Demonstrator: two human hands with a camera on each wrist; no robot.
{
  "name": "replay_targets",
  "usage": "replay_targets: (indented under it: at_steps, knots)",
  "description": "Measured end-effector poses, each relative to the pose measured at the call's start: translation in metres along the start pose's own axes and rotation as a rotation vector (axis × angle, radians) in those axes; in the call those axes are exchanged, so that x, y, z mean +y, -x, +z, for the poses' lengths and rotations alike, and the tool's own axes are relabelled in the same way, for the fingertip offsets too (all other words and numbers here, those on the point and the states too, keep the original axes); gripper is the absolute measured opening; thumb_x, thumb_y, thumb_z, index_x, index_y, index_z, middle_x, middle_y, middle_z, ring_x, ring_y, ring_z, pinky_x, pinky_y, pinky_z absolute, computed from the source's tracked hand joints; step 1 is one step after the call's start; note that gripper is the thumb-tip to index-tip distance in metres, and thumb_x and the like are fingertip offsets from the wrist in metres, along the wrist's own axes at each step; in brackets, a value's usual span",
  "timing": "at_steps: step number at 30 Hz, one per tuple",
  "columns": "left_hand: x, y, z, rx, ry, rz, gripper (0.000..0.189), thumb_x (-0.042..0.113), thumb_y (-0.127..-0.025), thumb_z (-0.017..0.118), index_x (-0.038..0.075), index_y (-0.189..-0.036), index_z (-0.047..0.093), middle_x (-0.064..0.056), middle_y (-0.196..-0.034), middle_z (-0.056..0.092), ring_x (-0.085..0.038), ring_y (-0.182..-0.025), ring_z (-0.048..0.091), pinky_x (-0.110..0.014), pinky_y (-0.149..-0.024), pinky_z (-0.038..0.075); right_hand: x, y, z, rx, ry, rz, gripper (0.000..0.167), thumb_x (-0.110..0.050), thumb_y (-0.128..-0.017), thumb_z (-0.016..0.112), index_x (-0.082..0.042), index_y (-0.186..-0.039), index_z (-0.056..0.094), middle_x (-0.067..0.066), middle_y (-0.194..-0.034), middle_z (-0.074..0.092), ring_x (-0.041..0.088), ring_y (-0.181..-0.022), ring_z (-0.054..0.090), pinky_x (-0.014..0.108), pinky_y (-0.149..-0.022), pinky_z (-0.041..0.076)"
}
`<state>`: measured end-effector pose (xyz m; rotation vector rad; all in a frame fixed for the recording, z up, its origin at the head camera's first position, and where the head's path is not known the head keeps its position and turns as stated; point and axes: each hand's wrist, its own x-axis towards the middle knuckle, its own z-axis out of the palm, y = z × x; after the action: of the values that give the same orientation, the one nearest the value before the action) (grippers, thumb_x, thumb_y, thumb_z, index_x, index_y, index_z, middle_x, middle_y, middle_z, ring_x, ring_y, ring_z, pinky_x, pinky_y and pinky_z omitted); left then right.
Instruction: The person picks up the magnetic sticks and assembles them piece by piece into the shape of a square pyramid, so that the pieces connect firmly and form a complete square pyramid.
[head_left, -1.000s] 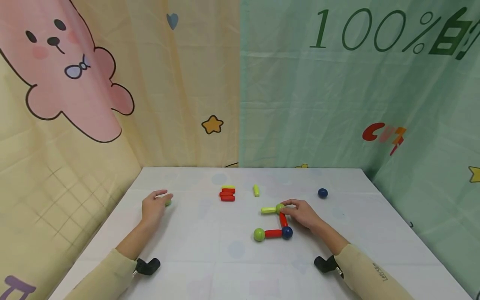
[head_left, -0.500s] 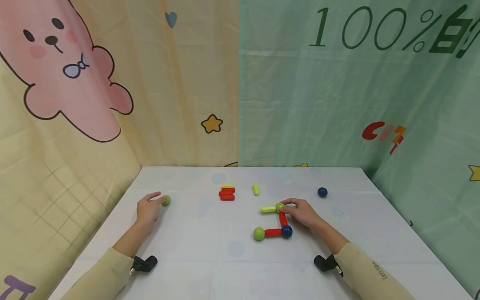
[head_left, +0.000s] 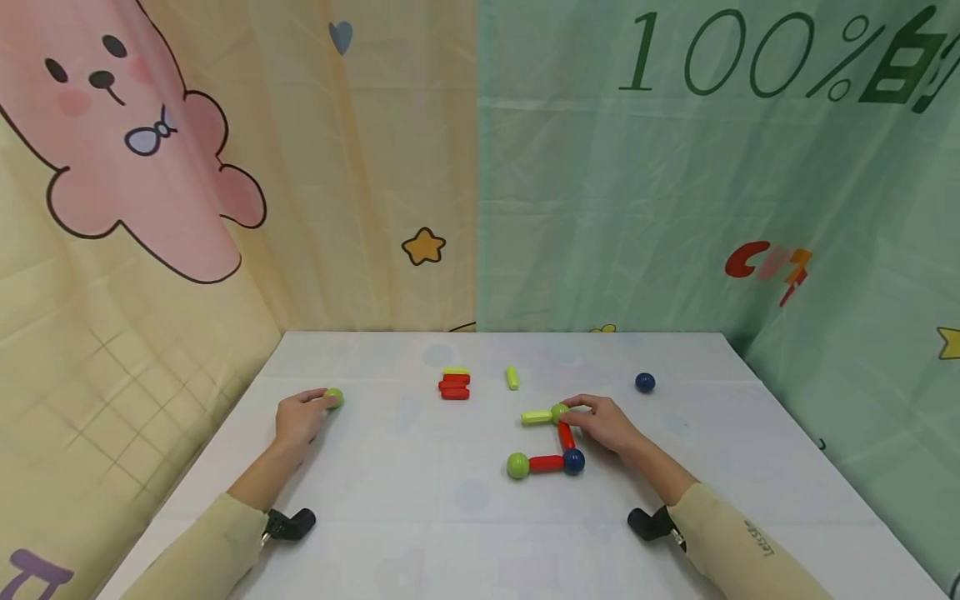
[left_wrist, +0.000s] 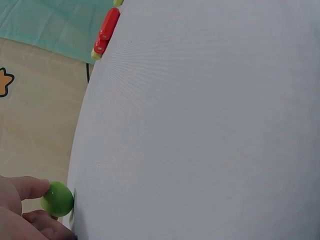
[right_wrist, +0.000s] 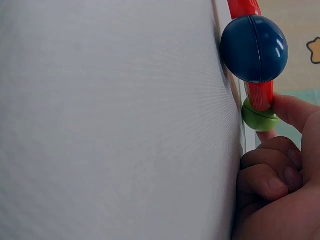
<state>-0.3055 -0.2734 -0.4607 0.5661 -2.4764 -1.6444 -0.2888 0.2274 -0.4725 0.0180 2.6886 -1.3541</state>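
Note:
At the table's left side my left hand [head_left: 300, 419] pinches a loose green ball [head_left: 335, 398] between thumb and fingers. The left wrist view shows that green ball [left_wrist: 57, 199] at the fingertips. My right hand [head_left: 611, 427] grips another green ball [head_left: 558, 413] at the far corner of a joined shape. From that ball a yellow-green rod [head_left: 536, 417] points left. A red rod [head_left: 566, 437] runs from it to a blue ball [head_left: 573, 462], and a second red rod [head_left: 546, 464] links the blue ball to a green end ball [head_left: 517, 466].
Red rods [head_left: 454, 389] and a yellow-green rod [head_left: 456, 371] lie side by side at the back. A single yellow-green rod [head_left: 512, 378] lies to their right. Farther right sits a loose blue ball [head_left: 645, 382]. Curtains [head_left: 600, 208] hang behind the white table [head_left: 390, 500].
My left hand has drawn back slightly left, and its fingers have closed onto the green ball. My right hand and the joined shape have stayed in place.

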Motion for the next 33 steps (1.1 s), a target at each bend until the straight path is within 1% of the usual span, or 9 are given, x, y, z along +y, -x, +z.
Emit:
replay_targets:
  at_steps: [3,4,6,10,16,20,24,28,33]
  knots:
    - [-0.001,-0.001,0.000,-0.008,0.001,0.000,0.052,0.024,-0.093,0.067,-0.005,-0.136,0.058,-0.026,-0.146,0.050,-0.032,-0.128,0.045,-0.044,-0.104,0.038,0.000,0.000,0.000,-0.001,-0.005,0.003,0.037,-0.040,-0.092,0.070,-0.017,-0.122,0.071,-0.002,-0.066,0.041,0.018,-0.064,0.044,0.029,-0.060,0.031]
    - [-0.001,-0.001,0.000,-0.015,0.001,0.002,0.053,0.024,-0.093,0.067,-0.006,-0.136,0.058,-0.027,-0.147,0.049,-0.033,-0.132,0.045,-0.046,-0.107,0.038,0.000,0.000,0.000,-0.001,-0.006,0.004,0.037,-0.040,-0.092,0.070,-0.017,-0.122,0.071,-0.002,-0.065,0.041,0.018,-0.063,0.044,0.028,-0.060,0.031]
    - [-0.003,-0.001,0.000,-0.026,0.000,-0.001,0.054,0.025,-0.093,0.067,-0.007,-0.136,0.057,-0.027,-0.147,0.049,-0.036,-0.135,0.045,-0.048,-0.110,0.038,0.000,0.000,0.000,-0.001,-0.011,0.008,0.038,-0.040,-0.092,0.070,-0.017,-0.122,0.071,-0.002,-0.064,0.041,0.018,-0.063,0.044,0.028,-0.059,0.032]
    - [-0.003,-0.001,0.000,-0.051,0.005,-0.004,0.054,0.025,-0.093,0.067,-0.008,-0.135,0.057,-0.026,-0.150,0.045,-0.040,-0.144,0.038,-0.052,-0.116,0.033,-0.001,0.001,0.000,-0.004,-0.010,0.008,0.038,-0.040,-0.092,0.070,-0.017,-0.122,0.071,-0.002,-0.064,0.041,0.018,-0.063,0.045,0.028,-0.059,0.032]
    - [0.000,0.001,0.001,-0.065,-0.010,-0.011,0.054,0.025,-0.094,0.067,-0.008,-0.136,0.056,-0.027,-0.151,0.044,-0.042,-0.146,0.034,-0.053,-0.117,0.031,0.000,0.001,-0.001,-0.013,-0.001,0.002,0.038,-0.042,-0.092,0.070,-0.017,-0.122,0.071,-0.002,-0.065,0.042,0.018,-0.064,0.045,0.028,-0.059,0.032]
    - [0.003,0.002,0.003,-0.084,-0.010,0.006,0.055,0.025,-0.093,0.069,-0.009,-0.135,0.057,-0.028,-0.150,0.044,-0.042,-0.145,0.034,-0.053,-0.117,0.031,-0.001,0.002,0.000,-0.014,-0.003,0.008,0.039,-0.042,-0.092,0.070,-0.017,-0.122,0.071,-0.001,-0.067,0.043,0.018,-0.065,0.045,0.028,-0.060,0.032]
    - [0.007,0.004,0.008,-0.110,-0.002,0.031,0.055,0.024,-0.092,0.070,-0.010,-0.133,0.058,-0.028,-0.148,0.046,-0.040,-0.144,0.036,-0.052,-0.117,0.031,-0.002,0.002,0.000,-0.007,-0.006,0.015,0.039,-0.042,-0.092,0.071,-0.018,-0.122,0.071,0.000,-0.073,0.045,0.019,-0.069,0.046,0.029,-0.062,0.032]
    - [0.012,0.006,0.014,-0.137,-0.008,0.050,0.055,0.026,-0.092,0.071,-0.009,-0.132,0.059,-0.028,-0.148,0.048,-0.040,-0.144,0.035,-0.053,-0.117,0.030,-0.002,0.003,-0.001,-0.001,-0.012,0.018,0.038,-0.041,-0.092,0.071,-0.018,-0.121,0.071,0.000,-0.071,0.045,0.019,-0.068,0.046,0.029,-0.061,0.032]
    - [0.017,0.009,0.024,-0.171,-0.024,0.047,0.055,0.028,-0.093,0.071,-0.008,-0.132,0.060,-0.027,-0.147,0.048,-0.040,-0.143,0.036,-0.053,-0.115,0.030,-0.001,0.003,-0.001,-0.006,-0.005,0.017,0.039,-0.042,-0.092,0.070,-0.017,-0.122,0.070,0.000,-0.074,0.046,0.019,-0.070,0.046,0.029,-0.062,0.032]
